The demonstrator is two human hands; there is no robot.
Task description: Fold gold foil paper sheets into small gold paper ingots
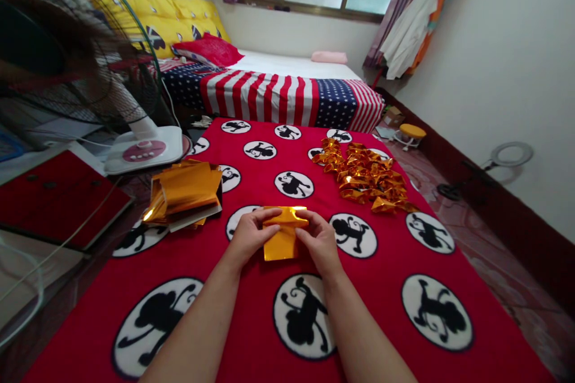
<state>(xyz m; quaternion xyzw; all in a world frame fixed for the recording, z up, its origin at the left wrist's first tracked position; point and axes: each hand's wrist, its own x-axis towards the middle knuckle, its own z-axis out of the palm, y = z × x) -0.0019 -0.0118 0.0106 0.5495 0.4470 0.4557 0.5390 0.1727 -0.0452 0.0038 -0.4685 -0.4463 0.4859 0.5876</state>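
Observation:
A sheet of shiny gold foil paper [281, 245] lies in front of me on the red cloth, its far edge bent over in a fold. My left hand [254, 230] pinches that fold at its left end, thumb in front and fingers behind. At the right end my right hand [320, 236] grips the same fold in the same way. To the left sits a loose stack of gold foil sheets [191, 188]. Several folded gold foil pieces [368, 176] form a heap at the far right.
A red cloth with monkey prints [377, 299] covers the surface before me. On the left stand a fan [144, 146] and a red-fronted box [63, 194]. Beyond is a bed [269, 96] under a window. A yellow stool [412, 131] and a ring light [512, 154] are at the right.

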